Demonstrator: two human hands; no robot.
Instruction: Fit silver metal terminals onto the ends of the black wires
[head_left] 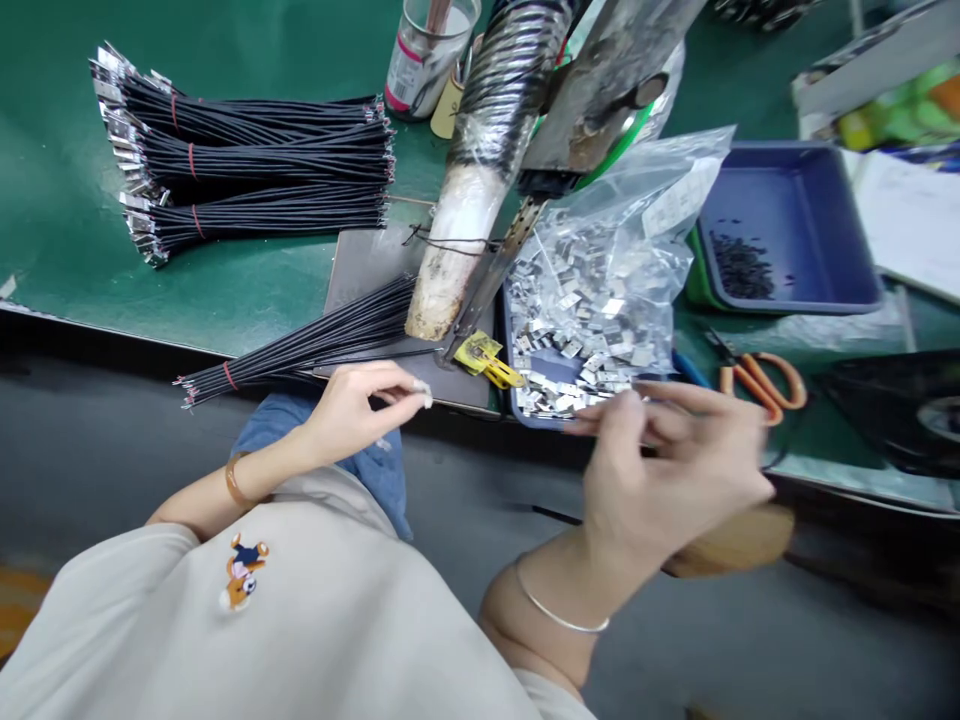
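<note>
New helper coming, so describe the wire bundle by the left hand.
On the green bench, find the grey plate. The black wire bundle slants off its front edge, near the left hand. The bundles behind end in metal clips; its free ends do not.

Black wire bundle (315, 345), right hand (675, 465) at clips (577, 365)

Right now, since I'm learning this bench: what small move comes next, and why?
Probably bring the right hand toward the left hand: it reaches the clips in the tray, perhaps pinching one, while the left hand is pinched shut beside the wires.
</note>
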